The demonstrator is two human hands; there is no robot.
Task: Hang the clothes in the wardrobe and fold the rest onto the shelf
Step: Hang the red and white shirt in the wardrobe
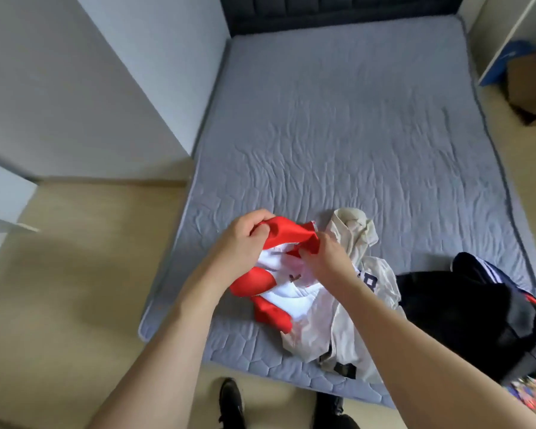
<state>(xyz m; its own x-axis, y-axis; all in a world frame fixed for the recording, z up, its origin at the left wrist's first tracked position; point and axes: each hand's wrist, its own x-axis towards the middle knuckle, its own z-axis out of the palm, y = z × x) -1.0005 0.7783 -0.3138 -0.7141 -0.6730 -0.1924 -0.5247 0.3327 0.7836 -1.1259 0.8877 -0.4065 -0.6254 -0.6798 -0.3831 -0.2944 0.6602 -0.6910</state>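
A red and white garment (279,286) hangs bunched above the near left corner of the grey mattress (347,125). My left hand (242,243) grips its red upper edge on the left. My right hand (325,258) pinches the same red edge on the right. Under and beside it lies a crumpled beige shirt (347,305) with dark lettering. A heap of black clothing (464,314) with white stripes lies at the mattress's right edge.
White wardrobe panels (84,72) stand at the left. A dark headboard (338,10) closes the far end. A cardboard box (529,88) sits on the floor at the upper right. My dark shoes (232,400) stand on beige floor at the bed's foot. Something colourful (532,394) shows at the lower right.
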